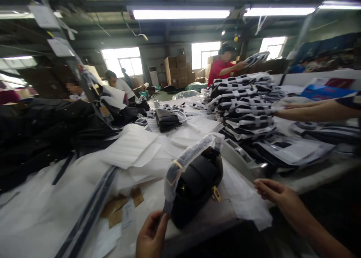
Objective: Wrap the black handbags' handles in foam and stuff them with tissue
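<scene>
A black handbag (pixel 197 175) with gold fittings stands on the table in front of me. Its handle (pixel 194 149) arches over it, wrapped in a thin white sheet. My left hand (pixel 152 231) pinches the near lower end of this wrapped handle, at the bag's left side. To the right of the bag, apart from it, is my right hand (pixel 273 192), with thumb and fingers pressed together. What they hold, if anything, I cannot make out. A thin white sheet (pixel 245 201) lies between the bag and my right hand, hanging over the table edge.
White foam sheets (pixel 129 145) and dark straps (pixel 90 213) cover the left. Another black bag (pixel 166 119) lies farther back. Wrapped pieces form a tall stack (pixel 245 104) at right, beside another person's arms (pixel 318 109). A metal post (pixel 81 74) stands left; people work behind.
</scene>
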The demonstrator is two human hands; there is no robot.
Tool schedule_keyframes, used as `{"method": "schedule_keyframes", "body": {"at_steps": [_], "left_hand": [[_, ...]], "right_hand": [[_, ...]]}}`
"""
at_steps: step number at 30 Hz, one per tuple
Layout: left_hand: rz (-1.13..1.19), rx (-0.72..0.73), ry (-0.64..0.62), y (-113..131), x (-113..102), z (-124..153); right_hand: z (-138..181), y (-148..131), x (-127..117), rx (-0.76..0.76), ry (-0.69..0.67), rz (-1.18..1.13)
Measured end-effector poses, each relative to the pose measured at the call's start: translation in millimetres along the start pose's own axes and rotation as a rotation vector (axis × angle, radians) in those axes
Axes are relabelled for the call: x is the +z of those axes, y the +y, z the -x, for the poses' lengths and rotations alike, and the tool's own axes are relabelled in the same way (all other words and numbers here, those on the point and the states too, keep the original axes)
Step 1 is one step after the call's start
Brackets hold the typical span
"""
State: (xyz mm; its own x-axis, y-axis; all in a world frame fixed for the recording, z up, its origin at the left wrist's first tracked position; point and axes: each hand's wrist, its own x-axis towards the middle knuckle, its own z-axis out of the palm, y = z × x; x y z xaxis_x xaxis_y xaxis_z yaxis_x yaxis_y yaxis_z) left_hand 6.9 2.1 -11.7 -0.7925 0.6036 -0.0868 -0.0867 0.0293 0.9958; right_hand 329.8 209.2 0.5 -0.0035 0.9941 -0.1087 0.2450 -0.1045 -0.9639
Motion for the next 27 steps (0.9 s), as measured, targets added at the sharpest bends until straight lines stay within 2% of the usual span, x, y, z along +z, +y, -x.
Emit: {"method": "schedule_keyframes", "body": {"at_steps": [4, 6, 9, 12, 15, 20, 27], "left_hand": [[0.071, 0.002, -0.056, 0.2, -2.4, 5.0], [0.063, 0.019, -0.058, 0.6, -4.0, 8.4], [0.025, 0.059, -0.062, 1.7, -6.2, 12.3], [0.015, 0.086, -0.076, 2.7, -8.4, 14.3], [0.024, 0.102, -0.079, 3.1, -10.8, 15.0], [0.027, 0.131, -0.082, 2.5, -15.4, 14.1], [0.094, 0.122, -0.089, 1.5, -16.0, 10.8]], "right_hand": [[74.9, -31.7, 77.4, -0.048, -0.485, -0.055], [106.1, -48.3, 117.9, -0.034, -0.653, -0.127], [132.1, -62.5, 167.6, -0.02, -0.735, -0.227], [139.0, -63.0, 198.6, -0.042, -0.702, -0.238], [139.5, -59.3, 212.9, -0.105, -0.638, -0.137], [138.9, -63.4, 216.2, -0.251, -0.554, 0.122], [130.8, -60.2, 214.5, -0.257, -0.527, 0.259]]}}
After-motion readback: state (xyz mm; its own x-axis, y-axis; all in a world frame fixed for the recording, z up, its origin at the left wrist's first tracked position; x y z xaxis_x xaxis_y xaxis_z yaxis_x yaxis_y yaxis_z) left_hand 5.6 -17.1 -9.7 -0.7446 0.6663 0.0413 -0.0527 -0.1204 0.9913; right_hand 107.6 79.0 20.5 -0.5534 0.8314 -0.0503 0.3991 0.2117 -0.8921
